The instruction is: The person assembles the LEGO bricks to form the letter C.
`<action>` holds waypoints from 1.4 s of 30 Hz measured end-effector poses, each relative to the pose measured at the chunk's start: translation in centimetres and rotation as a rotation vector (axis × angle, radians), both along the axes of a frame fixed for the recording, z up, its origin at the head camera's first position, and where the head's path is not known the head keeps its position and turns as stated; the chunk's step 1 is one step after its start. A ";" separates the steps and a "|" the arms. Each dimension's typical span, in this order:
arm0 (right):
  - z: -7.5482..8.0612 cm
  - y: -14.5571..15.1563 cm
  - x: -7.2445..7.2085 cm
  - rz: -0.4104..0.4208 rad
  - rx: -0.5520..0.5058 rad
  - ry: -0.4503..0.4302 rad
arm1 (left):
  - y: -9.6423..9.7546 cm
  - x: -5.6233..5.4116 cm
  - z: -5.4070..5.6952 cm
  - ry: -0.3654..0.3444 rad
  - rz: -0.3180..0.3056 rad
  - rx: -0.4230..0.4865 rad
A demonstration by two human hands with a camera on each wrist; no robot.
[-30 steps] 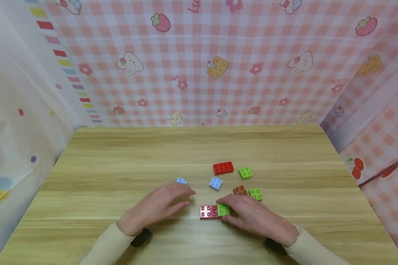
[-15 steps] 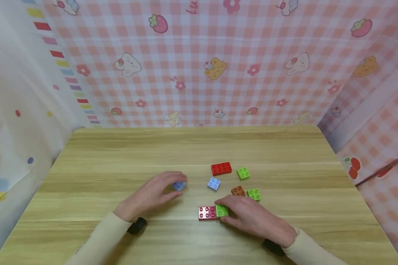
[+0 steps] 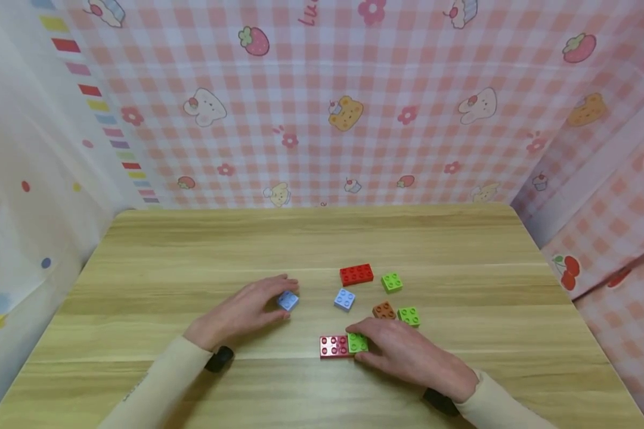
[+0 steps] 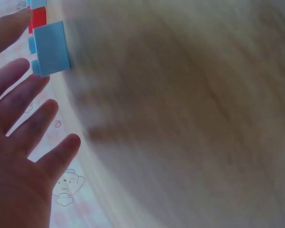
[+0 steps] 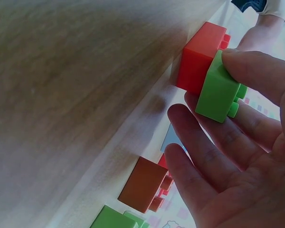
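Left of centre on the desk (image 3: 193, 238), a blue block (image 3: 287, 301) is framed by the left hand (image 3: 238, 311), whose thumb and fingers are spread loosely about it; no firm grip is shown, and whether it is touched cannot be told. At the lower centre, a red block (image 3: 333, 347) is overlapped at its right end by a green block (image 3: 357, 342), which is pinched between thumb and fingers of the right hand (image 3: 410, 350); whether the studs are fully engaged cannot be told. Above that pair, a second blue block (image 3: 344, 300) and another red block (image 3: 356, 274) are seen. Farther right, a brown block (image 3: 384, 310), a second green block (image 3: 392, 282) and a third green block (image 3: 409, 316) are scattered. Light, stiff, smooth plastic is suggested, hardly fragile but perhaps slippery; each held block is probably best gripped by opposite sides, below the studs.
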State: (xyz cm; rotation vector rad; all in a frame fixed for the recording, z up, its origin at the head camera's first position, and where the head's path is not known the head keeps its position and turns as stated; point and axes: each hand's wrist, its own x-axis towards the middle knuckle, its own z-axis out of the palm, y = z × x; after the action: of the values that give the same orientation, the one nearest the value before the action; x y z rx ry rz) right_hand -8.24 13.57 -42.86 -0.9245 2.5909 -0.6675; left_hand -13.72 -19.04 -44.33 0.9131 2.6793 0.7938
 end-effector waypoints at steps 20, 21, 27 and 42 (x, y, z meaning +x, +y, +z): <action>-0.1 0.0 0.0 0.003 -0.003 0.019 | -0.2 0.1 -0.4 0.068 -0.036 -0.024; -0.1 0.0 0.1 0.003 -0.005 0.016 | -0.2 0.2 -0.4 0.071 -0.034 -0.024; -0.1 0.1 0.1 0.005 -0.015 0.009 | 0.1 0.7 0.0 0.090 -0.029 -0.018; -0.2 0.1 0.0 -0.002 -0.010 0.006 | 0.8 2.3 0.6 0.144 -0.053 0.056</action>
State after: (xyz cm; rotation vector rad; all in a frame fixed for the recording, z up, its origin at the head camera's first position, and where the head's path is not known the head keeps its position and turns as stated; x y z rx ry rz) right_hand -8.21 13.70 -43.01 -0.9287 2.5965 -0.6797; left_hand -11.37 -18.28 -43.72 1.0889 2.7541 0.8256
